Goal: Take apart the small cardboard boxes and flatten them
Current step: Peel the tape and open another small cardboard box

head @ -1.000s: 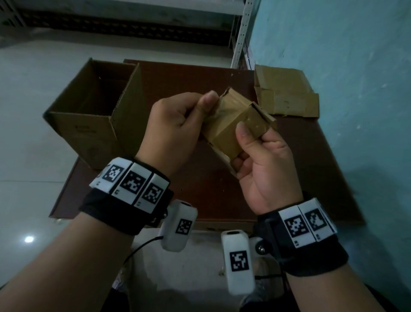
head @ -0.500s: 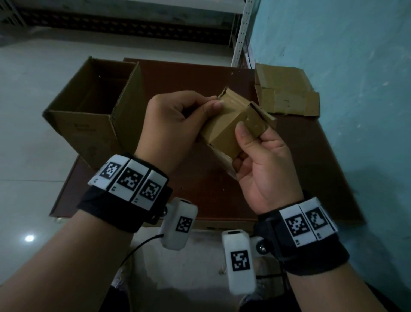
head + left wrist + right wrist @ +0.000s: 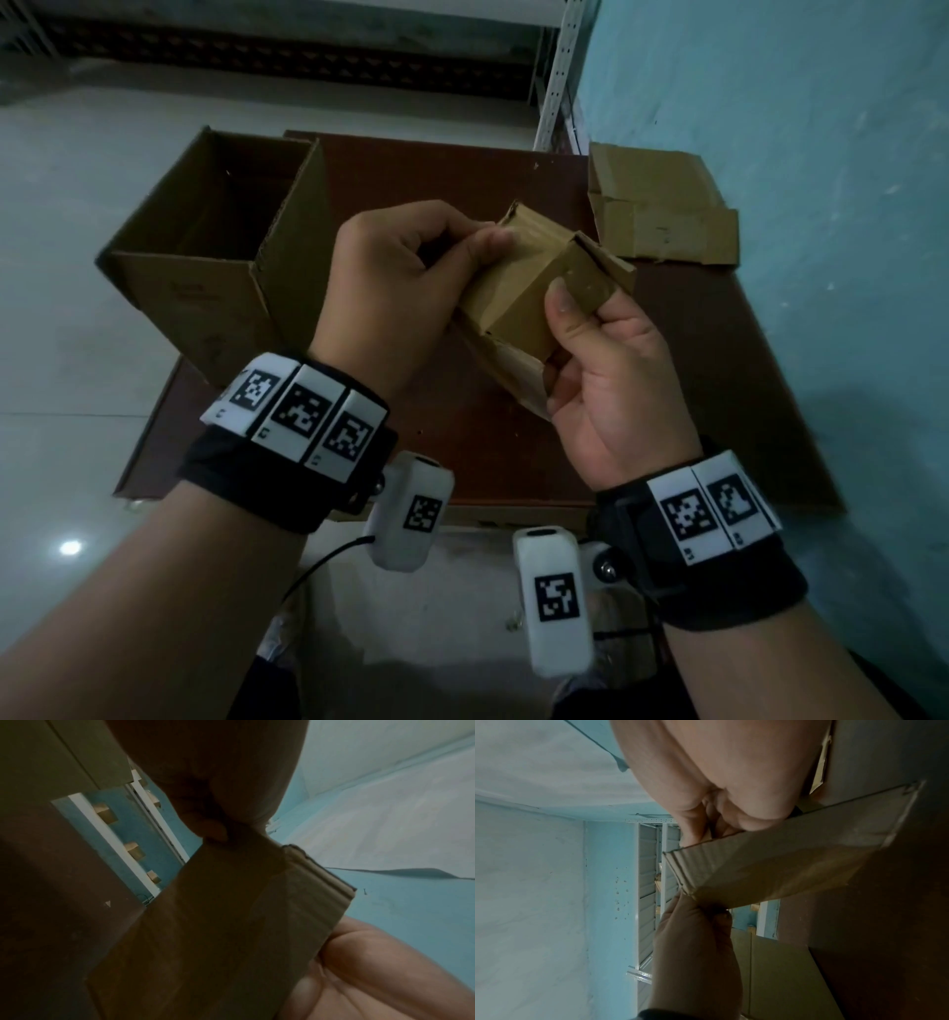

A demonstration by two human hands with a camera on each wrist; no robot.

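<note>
1. The small box point(image 3: 529, 288) is being held above the table point(image 3: 513, 442), in front of the flattened cardboard point(image 3: 662, 226).
2. Its far corner is being pinched by the left hand point(image 3: 400, 288); its near end is being gripped by the right hand point(image 3: 611, 380).
3. It is judged light and creasable; seams are best gripped.

Head cam looks down; both wrist cams close, share small box point(image 3: 518, 288).

A brown counter point(image 3: 462, 169) stands against a blue wall point(image 3: 796, 154), with a pale tiled floor point(image 3: 77, 205) to its left and metal shelving point(image 3: 557, 77) behind.
</note>
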